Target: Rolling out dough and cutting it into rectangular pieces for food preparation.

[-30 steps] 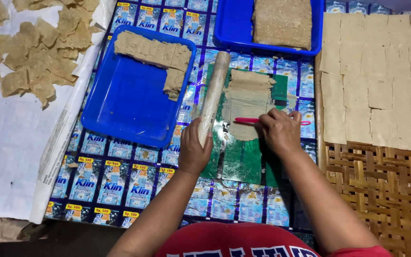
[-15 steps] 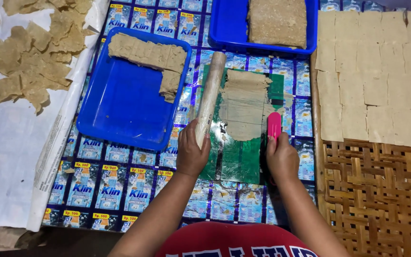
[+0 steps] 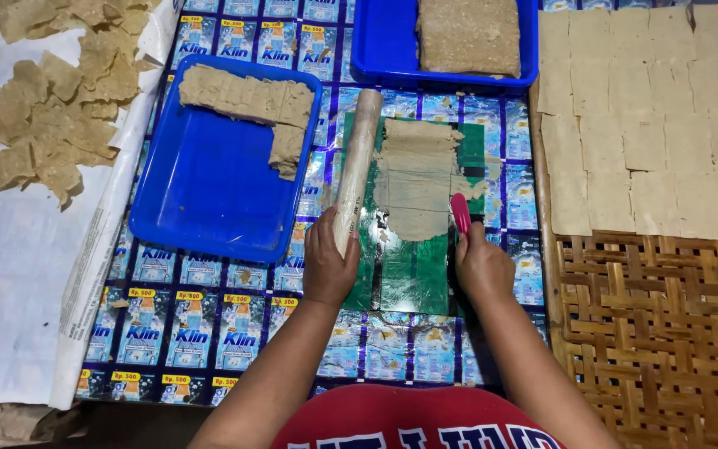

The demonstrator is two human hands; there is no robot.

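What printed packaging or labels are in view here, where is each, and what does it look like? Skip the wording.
Sachet-print mat: covers the work surface under both trays and the hands; rows of small blue rectangles with white and yellow marks.
Green sheet: on the mat between the left hand and right hand; glossy, rectangular, under the flattened dough.
White sheet: at left; plain, with a printed edge strip.
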